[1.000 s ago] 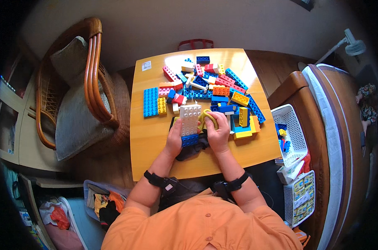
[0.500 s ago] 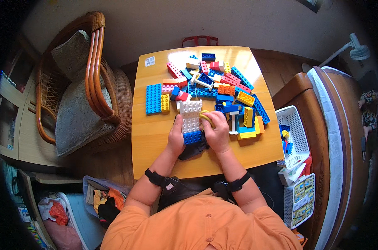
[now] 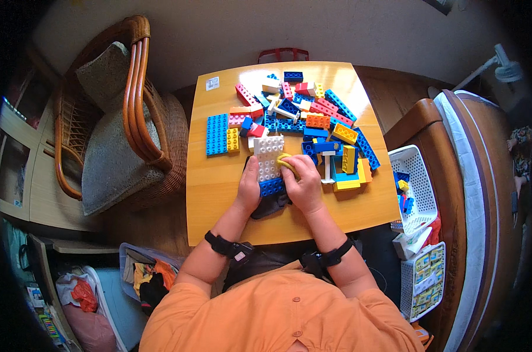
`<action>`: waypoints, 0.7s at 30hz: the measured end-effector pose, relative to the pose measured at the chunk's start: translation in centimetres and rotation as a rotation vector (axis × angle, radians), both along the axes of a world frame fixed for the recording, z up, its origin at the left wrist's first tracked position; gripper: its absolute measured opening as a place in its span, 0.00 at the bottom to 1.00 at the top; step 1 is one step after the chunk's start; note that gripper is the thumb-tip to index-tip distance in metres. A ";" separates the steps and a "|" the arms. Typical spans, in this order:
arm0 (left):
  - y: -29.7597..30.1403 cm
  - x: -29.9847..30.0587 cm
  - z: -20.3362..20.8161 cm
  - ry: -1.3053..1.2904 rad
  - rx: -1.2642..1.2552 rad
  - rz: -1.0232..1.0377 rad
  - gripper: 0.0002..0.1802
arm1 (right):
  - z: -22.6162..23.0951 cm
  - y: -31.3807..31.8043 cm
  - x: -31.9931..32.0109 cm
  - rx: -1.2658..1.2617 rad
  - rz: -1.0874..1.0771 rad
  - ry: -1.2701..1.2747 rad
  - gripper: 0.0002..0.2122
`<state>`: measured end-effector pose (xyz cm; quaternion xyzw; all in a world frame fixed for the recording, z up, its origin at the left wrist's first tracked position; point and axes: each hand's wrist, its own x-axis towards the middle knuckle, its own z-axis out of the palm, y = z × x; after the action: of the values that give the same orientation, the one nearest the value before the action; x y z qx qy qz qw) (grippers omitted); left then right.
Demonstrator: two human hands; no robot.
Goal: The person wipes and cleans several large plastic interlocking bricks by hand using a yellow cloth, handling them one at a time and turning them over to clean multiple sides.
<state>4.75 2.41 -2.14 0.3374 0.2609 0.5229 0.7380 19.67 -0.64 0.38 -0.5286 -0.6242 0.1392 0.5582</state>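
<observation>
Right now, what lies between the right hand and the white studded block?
In the head view, what looks like a yellow cloth lies between the right hand and the white block.

The head camera looks steeply down from above the wearer's chest, facing forward across the wooden table (image 3: 212, 193), which fills the middle of the frame. The orange shirt (image 3: 242, 311) is nearest, broad along the lower edge; the left hand (image 3: 250, 186) and right hand (image 3: 303, 183) come farther off, at centre; the wall (image 3: 219, 35) lies farthest, across the top. Its fisheye view bows edges near the dark rim
</observation>
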 end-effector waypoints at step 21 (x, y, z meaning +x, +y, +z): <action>-0.1 0.1 0.3 0.119 0.111 0.059 0.31 | -0.4 -0.3 -0.1 0.080 0.221 -0.072 0.08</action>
<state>4.86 2.33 -1.88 0.4003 0.2848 0.5372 0.6856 19.58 -0.89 0.00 -0.4388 -0.7033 0.1558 0.5372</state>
